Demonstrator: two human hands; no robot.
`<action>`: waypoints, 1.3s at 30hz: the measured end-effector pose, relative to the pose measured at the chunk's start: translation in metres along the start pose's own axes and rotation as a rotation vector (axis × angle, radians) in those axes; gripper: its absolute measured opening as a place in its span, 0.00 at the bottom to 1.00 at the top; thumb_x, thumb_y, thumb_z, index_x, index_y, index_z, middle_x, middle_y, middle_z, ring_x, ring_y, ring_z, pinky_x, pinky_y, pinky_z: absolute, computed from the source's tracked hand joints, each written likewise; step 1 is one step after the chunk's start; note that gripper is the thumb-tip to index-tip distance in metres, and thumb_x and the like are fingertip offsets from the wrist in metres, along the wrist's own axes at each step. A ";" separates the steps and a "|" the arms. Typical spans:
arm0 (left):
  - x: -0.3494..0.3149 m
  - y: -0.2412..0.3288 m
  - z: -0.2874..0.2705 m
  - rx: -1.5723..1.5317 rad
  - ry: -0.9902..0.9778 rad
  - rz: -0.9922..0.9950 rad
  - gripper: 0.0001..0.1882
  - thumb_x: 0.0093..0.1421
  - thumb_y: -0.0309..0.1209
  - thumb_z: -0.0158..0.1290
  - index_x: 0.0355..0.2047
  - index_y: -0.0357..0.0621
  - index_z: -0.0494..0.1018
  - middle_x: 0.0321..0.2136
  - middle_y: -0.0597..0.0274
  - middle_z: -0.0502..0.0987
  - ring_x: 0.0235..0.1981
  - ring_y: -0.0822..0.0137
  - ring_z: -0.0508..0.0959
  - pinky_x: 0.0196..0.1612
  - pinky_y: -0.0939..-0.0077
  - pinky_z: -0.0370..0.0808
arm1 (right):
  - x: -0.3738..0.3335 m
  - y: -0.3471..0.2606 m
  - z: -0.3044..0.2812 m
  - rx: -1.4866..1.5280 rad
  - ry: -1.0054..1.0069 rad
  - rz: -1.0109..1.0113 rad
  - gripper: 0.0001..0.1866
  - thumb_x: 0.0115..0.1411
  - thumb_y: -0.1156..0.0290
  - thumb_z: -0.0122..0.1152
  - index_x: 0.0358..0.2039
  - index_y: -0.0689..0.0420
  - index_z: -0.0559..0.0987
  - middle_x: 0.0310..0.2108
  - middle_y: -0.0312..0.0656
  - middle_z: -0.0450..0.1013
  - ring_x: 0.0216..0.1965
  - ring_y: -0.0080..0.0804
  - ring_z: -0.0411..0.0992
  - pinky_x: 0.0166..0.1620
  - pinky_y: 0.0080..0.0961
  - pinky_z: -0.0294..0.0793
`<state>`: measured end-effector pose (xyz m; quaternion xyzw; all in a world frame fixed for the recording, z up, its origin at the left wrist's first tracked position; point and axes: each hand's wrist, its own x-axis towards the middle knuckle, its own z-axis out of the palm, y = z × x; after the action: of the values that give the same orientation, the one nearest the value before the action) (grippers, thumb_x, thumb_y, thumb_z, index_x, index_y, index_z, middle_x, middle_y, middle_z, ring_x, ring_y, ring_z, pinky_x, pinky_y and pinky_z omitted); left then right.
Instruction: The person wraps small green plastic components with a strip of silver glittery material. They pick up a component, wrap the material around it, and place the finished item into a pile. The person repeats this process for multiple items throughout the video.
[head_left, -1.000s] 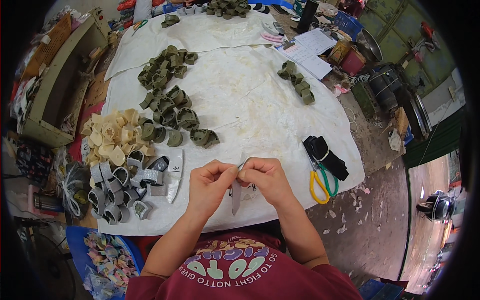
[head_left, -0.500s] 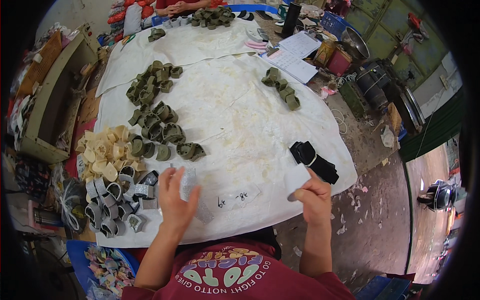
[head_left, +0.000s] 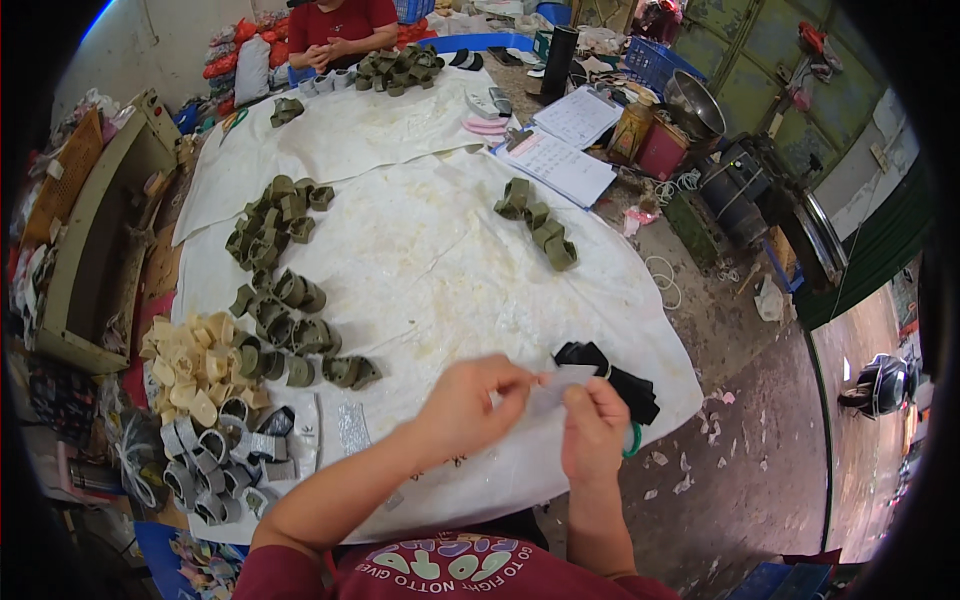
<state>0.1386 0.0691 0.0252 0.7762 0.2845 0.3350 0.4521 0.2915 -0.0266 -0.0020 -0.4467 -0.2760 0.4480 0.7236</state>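
Note:
My right hand [head_left: 594,425] is closed on a small, thin white piece [head_left: 570,376] over the table's near right part. Beside it, my left hand [head_left: 472,400] pinches the left end of that piece, fingers slightly blurred. A green curved thing [head_left: 632,440] shows at the right hand's outer edge; I cannot tell whether it is held. Just behind the right hand lies a banded bundle of black strips [head_left: 630,390]. A glittery silver strip [head_left: 353,428] lies flat left of my left forearm, with a paler strip [head_left: 308,425] beside it.
Silver-grey loops [head_left: 205,462], beige curved pieces [head_left: 195,362] and olive-green loops [head_left: 290,330] are heaped along the left side. More green loops [head_left: 540,228] lie far right, near clipboards with papers [head_left: 560,165]. A person [head_left: 340,35] is at the table's far end.
My left hand has crossed to the right, from beside the silver strip to the white piece in my right hand. The view has shifted, showing more of the person at the far end.

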 end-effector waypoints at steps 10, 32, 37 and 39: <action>0.217 -0.104 -0.024 0.845 0.090 0.165 0.32 0.46 0.20 0.53 0.55 0.46 0.67 0.53 0.46 0.64 0.48 0.47 0.72 0.48 0.63 0.73 | 0.001 0.005 -0.022 0.252 0.041 0.444 0.06 0.59 0.76 0.56 0.34 0.66 0.76 0.29 0.47 0.76 0.25 0.35 0.76 0.30 0.35 0.80; 0.062 -0.068 -0.090 -1.051 -0.082 -0.326 0.16 0.57 0.27 0.52 0.46 0.38 0.70 0.43 0.60 0.76 0.44 0.69 0.75 0.48 0.74 0.71 | 0.013 -0.025 0.006 -0.557 -0.321 -0.172 0.06 0.52 0.81 0.60 0.32 0.64 0.77 0.48 0.48 0.73 0.37 0.30 0.74 0.42 0.21 0.70; -0.020 -0.055 -0.044 -0.712 -0.147 -0.482 0.25 0.47 0.20 0.62 0.46 0.43 0.68 0.44 0.62 0.73 0.43 0.73 0.73 0.45 0.78 0.71 | -0.001 -0.011 0.032 -0.955 -0.475 -0.316 0.05 0.50 0.76 0.61 0.30 0.59 0.77 0.54 0.47 0.69 0.40 0.42 0.74 0.44 0.28 0.72; -0.039 -0.049 -0.030 -0.342 -0.055 -0.312 0.28 0.44 0.20 0.64 0.47 0.43 0.68 0.51 0.54 0.68 0.45 0.66 0.74 0.46 0.73 0.72 | -0.008 -0.003 0.036 -1.094 -0.600 -0.221 0.04 0.51 0.74 0.60 0.28 0.59 0.76 0.55 0.46 0.69 0.41 0.45 0.73 0.44 0.33 0.72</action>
<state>0.0848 0.0763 -0.0175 0.6437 0.3277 0.2831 0.6310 0.2604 -0.0199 0.0163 -0.5759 -0.7003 0.2704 0.3238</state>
